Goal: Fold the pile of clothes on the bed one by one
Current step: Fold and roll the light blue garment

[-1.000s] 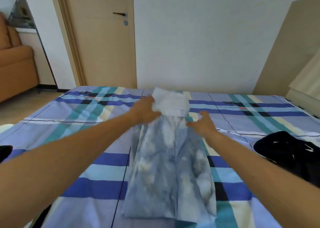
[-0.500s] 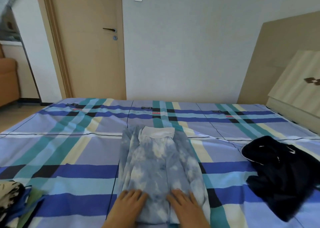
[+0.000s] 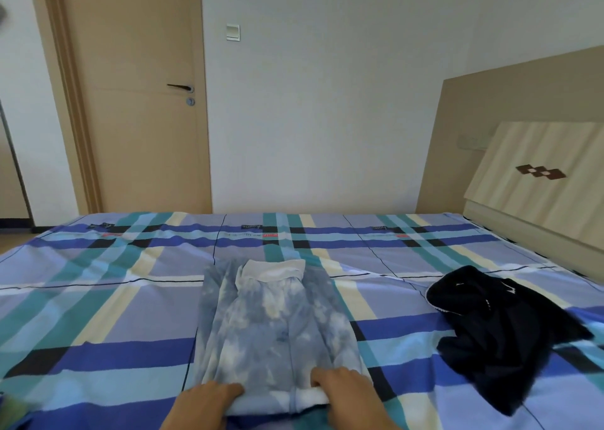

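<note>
A blue tie-dye garment (image 3: 268, 325) lies lengthwise on the plaid bed (image 3: 98, 299), folded into a narrow strip, its white band at the far end. Both hands grip its near edge: the left hand (image 3: 204, 403) at the left corner, the right hand (image 3: 346, 393) at the right, fingers curled over the cloth. A black garment (image 3: 503, 331) lies crumpled well to the right. A door (image 3: 137, 96) stands beyond the bed.

Two garments lie on one bed (image 3: 98, 299): one blue tie-dye piece (image 3: 271, 325) and one dark piece (image 3: 503, 331). Two hands show, a left (image 3: 209, 403) and a right (image 3: 346, 393). Behind stand one door (image 3: 137, 103), one wall switch (image 3: 232, 32) and one headboard (image 3: 539, 175).
</note>
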`<state>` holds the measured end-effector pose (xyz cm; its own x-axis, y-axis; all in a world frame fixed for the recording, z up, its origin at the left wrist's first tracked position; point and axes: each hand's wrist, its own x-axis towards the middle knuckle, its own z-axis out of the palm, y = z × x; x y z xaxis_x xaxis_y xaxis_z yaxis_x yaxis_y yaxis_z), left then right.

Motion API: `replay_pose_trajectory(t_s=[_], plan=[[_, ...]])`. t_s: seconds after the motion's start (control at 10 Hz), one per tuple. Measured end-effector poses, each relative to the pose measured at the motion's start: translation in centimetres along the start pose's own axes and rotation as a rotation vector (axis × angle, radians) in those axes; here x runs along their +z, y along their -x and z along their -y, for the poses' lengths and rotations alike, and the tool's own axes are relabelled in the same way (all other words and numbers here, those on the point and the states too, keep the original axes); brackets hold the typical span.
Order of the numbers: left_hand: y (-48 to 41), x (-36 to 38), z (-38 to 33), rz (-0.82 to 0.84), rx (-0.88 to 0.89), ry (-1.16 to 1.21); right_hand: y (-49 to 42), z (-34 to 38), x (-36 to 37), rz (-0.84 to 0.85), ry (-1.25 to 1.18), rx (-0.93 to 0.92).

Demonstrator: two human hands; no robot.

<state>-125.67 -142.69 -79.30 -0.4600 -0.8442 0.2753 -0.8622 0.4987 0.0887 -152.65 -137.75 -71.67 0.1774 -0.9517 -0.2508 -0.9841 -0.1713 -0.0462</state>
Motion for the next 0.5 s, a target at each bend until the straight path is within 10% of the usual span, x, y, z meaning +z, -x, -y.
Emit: replay_pose_trajectory(t_s=[0.2, 0.5], plan=[[0.3, -5.1, -2.8, 0.165, 0.051, -0.318, 2.9, -0.5, -0.3, -0.090, -0.113, -0.085], [5.4, -16.1, -10.5, 0.896, 0.022, -0.035, 11.3, -1.2, -5.0, 0.339, -0.151, -0.394]])
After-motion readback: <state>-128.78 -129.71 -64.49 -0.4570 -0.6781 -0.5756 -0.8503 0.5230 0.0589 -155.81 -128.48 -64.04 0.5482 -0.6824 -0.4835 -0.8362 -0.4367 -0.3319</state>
